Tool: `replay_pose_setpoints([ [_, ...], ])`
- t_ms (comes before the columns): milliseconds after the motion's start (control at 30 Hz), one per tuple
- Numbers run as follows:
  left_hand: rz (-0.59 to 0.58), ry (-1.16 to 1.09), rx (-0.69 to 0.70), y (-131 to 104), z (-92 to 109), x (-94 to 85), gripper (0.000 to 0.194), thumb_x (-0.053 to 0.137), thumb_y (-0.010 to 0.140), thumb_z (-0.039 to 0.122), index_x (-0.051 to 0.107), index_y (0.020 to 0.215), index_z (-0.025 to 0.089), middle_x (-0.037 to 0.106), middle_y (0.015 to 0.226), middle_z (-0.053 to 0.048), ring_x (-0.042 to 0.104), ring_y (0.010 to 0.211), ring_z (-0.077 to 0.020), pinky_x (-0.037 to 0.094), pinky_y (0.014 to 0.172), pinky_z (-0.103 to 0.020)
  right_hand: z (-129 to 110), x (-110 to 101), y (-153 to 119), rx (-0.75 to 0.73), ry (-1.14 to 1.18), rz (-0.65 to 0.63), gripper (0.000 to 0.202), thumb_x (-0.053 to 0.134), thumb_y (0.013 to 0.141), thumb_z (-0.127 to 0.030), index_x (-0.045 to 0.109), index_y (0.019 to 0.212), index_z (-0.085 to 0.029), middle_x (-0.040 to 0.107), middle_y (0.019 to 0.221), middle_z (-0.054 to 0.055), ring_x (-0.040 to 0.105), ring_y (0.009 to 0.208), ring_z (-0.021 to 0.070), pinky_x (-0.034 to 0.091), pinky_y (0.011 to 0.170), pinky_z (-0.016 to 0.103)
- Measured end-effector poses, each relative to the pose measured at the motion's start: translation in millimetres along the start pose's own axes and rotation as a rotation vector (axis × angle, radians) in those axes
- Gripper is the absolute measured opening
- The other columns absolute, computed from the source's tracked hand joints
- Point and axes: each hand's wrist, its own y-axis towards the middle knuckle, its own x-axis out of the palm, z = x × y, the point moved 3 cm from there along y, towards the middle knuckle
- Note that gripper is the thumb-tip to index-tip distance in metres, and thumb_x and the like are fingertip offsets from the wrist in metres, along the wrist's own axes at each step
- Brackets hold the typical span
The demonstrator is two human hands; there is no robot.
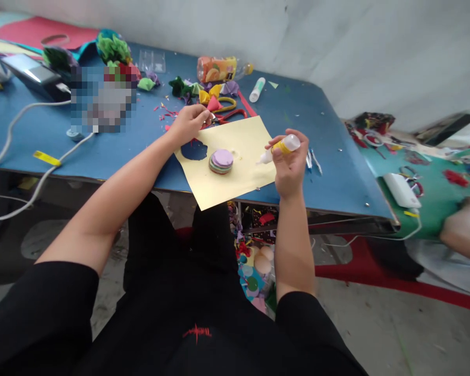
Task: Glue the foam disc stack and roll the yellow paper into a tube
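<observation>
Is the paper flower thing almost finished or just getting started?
Some is done: a stack of cut paper circles sits on the yellow sheet, which has a round hole cut out, and folded paper pieces lie behind. In hand: the right hand holds a glue bottle, tip toward the sheet, while the left hand rests at its far edge. The circles look loose, so gluing seems left.
</observation>
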Motion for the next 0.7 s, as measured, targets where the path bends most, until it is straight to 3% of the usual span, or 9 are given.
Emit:
replay_pose_setpoints([
  [100,0.003,0.028,0.013,0.7,-1.9,-0.2,0.025,0.049,0.092,0.019,0.061,0.07,0.016,0.06,0.07,-0.003,0.055,0.067,-0.0126,0.046,0.072,-0.024,6.4,-0.9,0.6,-0.015,0.069,0.09,0.041,0.051,0.088,-0.055,0.042,0.117,-0.029,0.059,0.107,0.007,0.06,0.099,0.0195,0.051,0.089,0.04],
  [200,-0.002,0.081,0.042,1.5,-2.9,-0.5,0.024,0.047,0.091,0.017,0.062,0.072,0.016,0.061,0.07,-0.003,0.054,0.065,-0.012,0.046,0.07,-0.024,13.7,-2.3,3.4,-0.09,0.194,0.194,0.043,0.069,0.078,-0.051,0.047,0.108,-0.028,0.062,0.1,0.002,0.064,0.093,0.0168,0.056,0.08,0.036],
  [300,-0.019,0.128,0.068,1.8,-2.7,0.1,0.025,0.046,0.091,0.016,0.061,0.07,0.016,0.061,0.07,-0.003,0.054,0.064,-0.012,0.046,0.069,-0.024,12.1,-1.2,2.5,-0.181,0.335,0.15,0.046,0.078,0.071,-0.044,0.049,0.103,-0.028,0.067,0.096,-0.001,0.067,0.092,0.0149,0.058,0.078,0.031],
  [467,-0.021,0.181,0.127,1.9,-1.3,2.9,0.025,0.047,0.09,0.014,0.06,0.069,0.015,0.06,0.067,-0.002,0.055,0.064,-0.0122,0.046,0.07,-0.025,-16.2,6.8,-26.9,-0.191,0.357,0.034,0.046,0.082,0.068,-0.03,0.05,0.1,-0.027,0.07,0.104,-0.001,0.068,0.1,0.0176,0.062,0.075,0.027],
  [600,-0.057,0.185,0.139,2.9,-4.0,4.8,0.023,0.048,0.092,0.015,0.062,0.074,0.015,0.059,0.067,-0.001,0.057,0.067,-0.0135,0.045,0.074,-0.027,-40.9,15.8,-55.7,-0.198,0.219,0.103,0.046,0.078,0.072,-0.016,0.055,0.111,-0.028,0.07,0.112,0.0,0.068,0.103,0.0172,0.061,0.083,0.029],
  [700,-0.075,0.178,0.149,3.7,-5.6,4.2,0.022,0.049,0.092,0.016,0.062,0.075,0.014,0.059,0.068,-0.002,0.058,0.07,-0.0151,0.044,0.074,-0.028,-50.4,23.4,-62.7,-0.224,0.145,0.176,0.047,0.075,0.071,-0.007,0.06,0.109,-0.028,0.071,0.109,-0.004,0.069,0.099,0.0153,0.061,0.084,0.026],
])
